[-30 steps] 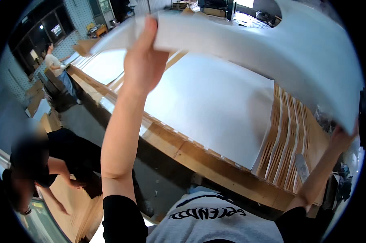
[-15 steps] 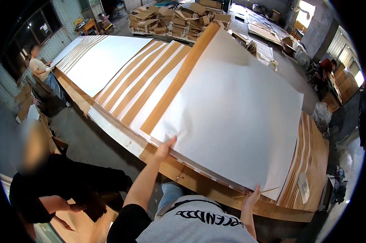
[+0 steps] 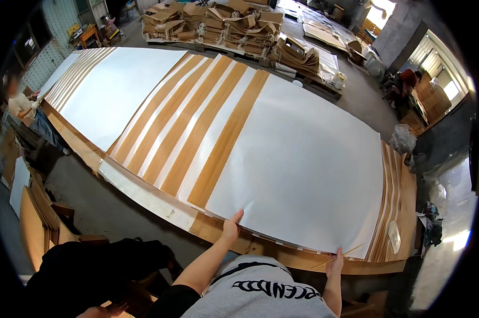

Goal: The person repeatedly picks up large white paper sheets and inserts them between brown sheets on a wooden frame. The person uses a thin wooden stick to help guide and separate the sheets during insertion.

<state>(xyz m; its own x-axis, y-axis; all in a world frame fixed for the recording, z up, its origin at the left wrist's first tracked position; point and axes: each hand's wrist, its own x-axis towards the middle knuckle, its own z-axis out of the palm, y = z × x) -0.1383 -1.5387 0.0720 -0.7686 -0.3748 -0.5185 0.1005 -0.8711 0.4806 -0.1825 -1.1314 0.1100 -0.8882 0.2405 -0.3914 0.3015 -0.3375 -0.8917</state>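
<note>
A large white sheet (image 3: 303, 164) with a brown strip (image 3: 230, 153) along its left side lies flat over the table in front of me. My left hand (image 3: 232, 227) is closed on its near edge, thumb on top, with a small crease by the thumb. Farther right, my right hand (image 3: 334, 263) pinches the same edge near the sheet's near right corner. A thin wooden stick (image 3: 353, 250) is also held in that hand, pointing out to both sides. To the left, more white sheets lie overlapped, so their brown strips (image 3: 170, 124) show as bands.
Brown sheets (image 3: 403, 212) with a small pale scraper-like piece (image 3: 394, 237) lie at the table's right end. A person in black (image 3: 101, 270) is close at lower left; another person (image 3: 25, 108) stands at the far left. Cardboard stacks (image 3: 213, 26) stand behind.
The sheet's raised far left part has come down flat, lining its brown strip up beside the others. Both hands keep hold of the near edge. The person in black has leaned lower.
</note>
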